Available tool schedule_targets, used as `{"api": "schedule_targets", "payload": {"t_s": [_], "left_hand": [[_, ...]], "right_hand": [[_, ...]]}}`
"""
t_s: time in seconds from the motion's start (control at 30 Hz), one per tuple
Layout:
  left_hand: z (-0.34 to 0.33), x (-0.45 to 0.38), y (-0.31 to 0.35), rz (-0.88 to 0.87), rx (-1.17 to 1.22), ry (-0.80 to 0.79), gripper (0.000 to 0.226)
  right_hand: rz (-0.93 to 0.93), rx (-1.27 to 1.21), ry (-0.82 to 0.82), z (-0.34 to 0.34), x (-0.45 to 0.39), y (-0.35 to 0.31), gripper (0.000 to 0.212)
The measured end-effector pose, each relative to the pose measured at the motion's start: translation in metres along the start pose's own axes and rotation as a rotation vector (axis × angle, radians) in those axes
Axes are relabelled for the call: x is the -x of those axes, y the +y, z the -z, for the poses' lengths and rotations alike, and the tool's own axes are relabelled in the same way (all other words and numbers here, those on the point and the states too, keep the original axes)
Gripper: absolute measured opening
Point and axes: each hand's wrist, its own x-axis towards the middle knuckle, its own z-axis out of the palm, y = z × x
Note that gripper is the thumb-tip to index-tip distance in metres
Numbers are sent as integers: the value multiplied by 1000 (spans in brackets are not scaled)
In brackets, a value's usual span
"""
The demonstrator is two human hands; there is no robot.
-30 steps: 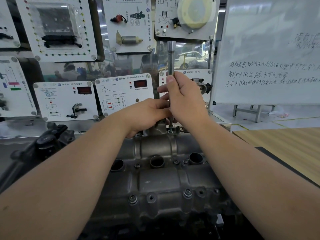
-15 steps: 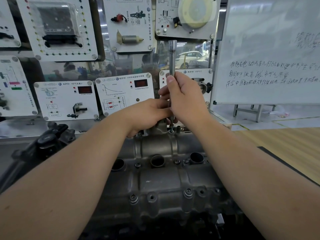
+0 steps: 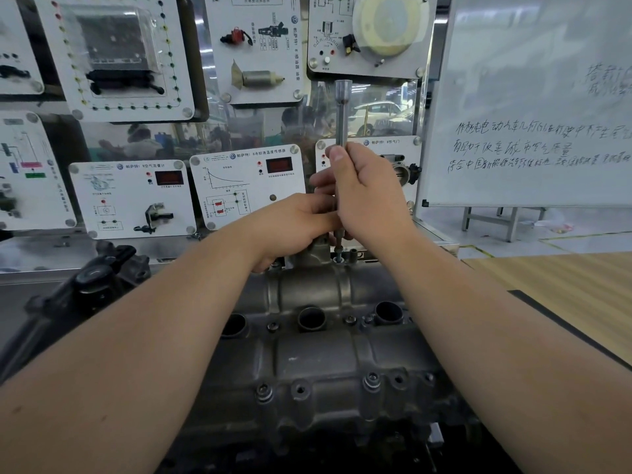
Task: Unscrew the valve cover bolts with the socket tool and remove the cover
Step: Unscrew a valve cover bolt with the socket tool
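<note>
Head view looks down over both forearms to a grey valve cover (image 3: 318, 357) that lies across the bench, seated on the engine. At its far edge the socket tool (image 3: 342, 114) stands upright, its lower tip over a bolt (image 3: 338, 257) at the cover's back rim. The right hand (image 3: 367, 193) wraps round the tool's shaft, thumb up along it, fingers curled tight on the metal. The left hand (image 3: 294, 224) sits just beside and below, fingers curled in toward the lower shaft; it seems to steady the tool, though the right hand hides the contact, so I cannot tell whether it truly clasps it. Several bolts show along the cover's near edge, one at (image 3: 264, 391), and three round plug holes run across its middle, the centre one at (image 3: 311, 318). Behind the engine hang white sensor panels (image 3: 246, 186). A whiteboard (image 3: 533, 97) with handwriting stands to the right, and a wooden table (image 3: 561, 285) lies at the right.
</note>
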Motion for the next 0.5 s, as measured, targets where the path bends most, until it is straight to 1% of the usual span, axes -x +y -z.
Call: {"api": "schedule_targets", "payload": {"t_s": [0.13, 0.23, 0.4, 0.5], "left_hand": [[0, 0, 1, -33, -22, 11, 22], [0, -1, 0, -28, -28, 17, 21], [0, 0, 1, 9, 33, -1, 24], [1, 0, 1, 43, 120, -15, 21]], "right_hand": [[3, -10, 3, 0, 1, -1, 27], [36, 6, 19, 0, 2, 0, 20], [26, -23, 26, 1, 2, 1, 9], [8, -17, 20, 0, 2, -2, 17]]}}
